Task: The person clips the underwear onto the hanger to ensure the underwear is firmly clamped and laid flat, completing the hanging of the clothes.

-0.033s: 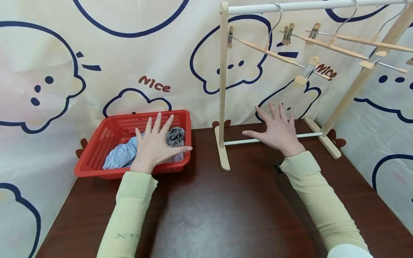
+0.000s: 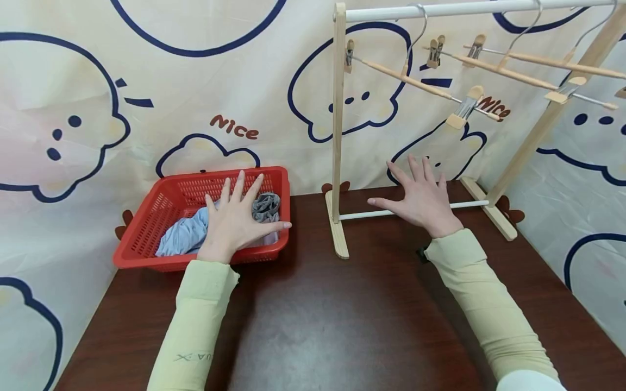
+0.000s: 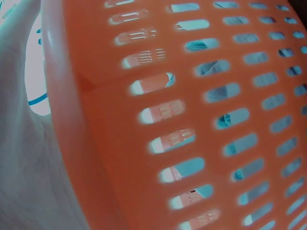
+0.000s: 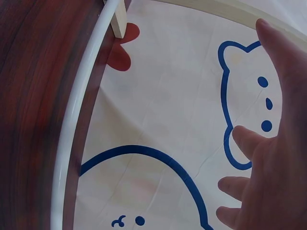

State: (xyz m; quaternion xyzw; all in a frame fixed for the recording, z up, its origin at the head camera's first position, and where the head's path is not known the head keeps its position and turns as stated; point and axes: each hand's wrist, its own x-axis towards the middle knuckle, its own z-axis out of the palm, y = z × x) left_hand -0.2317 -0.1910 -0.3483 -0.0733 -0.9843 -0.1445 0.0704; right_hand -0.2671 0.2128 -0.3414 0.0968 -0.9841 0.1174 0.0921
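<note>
A red plastic basket (image 2: 146, 225) sits on a dark wood tabletop (image 2: 303, 326) before a cartoon-print backdrop (image 2: 274, 81), a light blue cloth (image 2: 185, 233) bunched inside it. Over the basket stretches a person's left hand (image 2: 237, 225), fingers and thumb spread apart, nothing in their grasp; whether the hand touches the rim cannot be told, though the left wrist view shows the slotted wall close by. A dark grey cloth (image 2: 266, 205) and a pinkish cloth (image 2: 270, 239) lie together at the basket's right end, partly hidden by the hand. With pieces bunched so closely, a tidy lift likely calls for pinching one by its edge and raising it clear of the rim before moving it sideways.

Apart from the basket, to its right, stands a wooden rack (image 2: 338, 136) with a white lower bar (image 2: 364, 215). The right hand (image 2: 421, 198) hovers at the rack, fingers and thumb also apart and holding nothing; the right wrist view shows its fingers well away from the bar. Above hangs the nearest hanger (image 2: 425, 87), a wooden clip (image 2: 464, 107) near its right end, with two further hangers (image 2: 518, 76) beyond it on the top rail (image 2: 464, 10). Work at a clip would probably go best with one hand steadying the hanger while the other squeezes
</note>
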